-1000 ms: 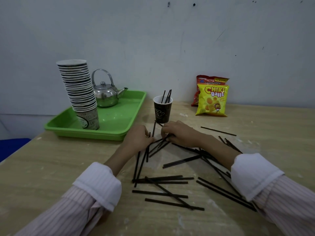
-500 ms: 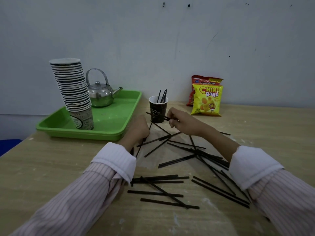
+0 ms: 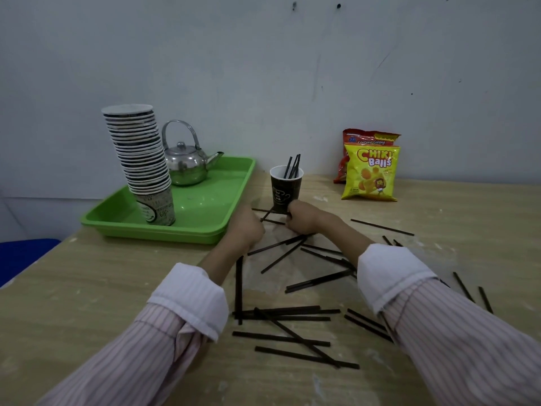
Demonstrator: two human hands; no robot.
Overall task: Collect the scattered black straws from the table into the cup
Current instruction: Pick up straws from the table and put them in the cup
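Note:
A dark paper cup [image 3: 285, 189] stands upright on the table with a few black straws [image 3: 292, 167] sticking out of it. Just in front of the cup my right hand [image 3: 304, 219] is closed on black straws [image 3: 265, 210] that poke out leftward across the cup's base. My left hand [image 3: 247, 228] is a fist beside it, gripping the near ends of black straws [image 3: 270, 221]. Several more black straws [image 3: 287, 315] lie scattered and crossed on the table between my forearms, others [image 3: 382, 227] to the right.
A green tray [image 3: 205, 230] at the left holds a tall leaning stack of paper cups [image 3: 140, 159] and a metal kettle [image 3: 186, 162]. Two snack bags [image 3: 370, 171] lean against the wall at the back right. The table's left edge [image 3: 35, 259] is near.
Both hands rose from the straw pile toward the cup, carrying straws. The right hand now sits against the cup's base and the left has closed in beside it.

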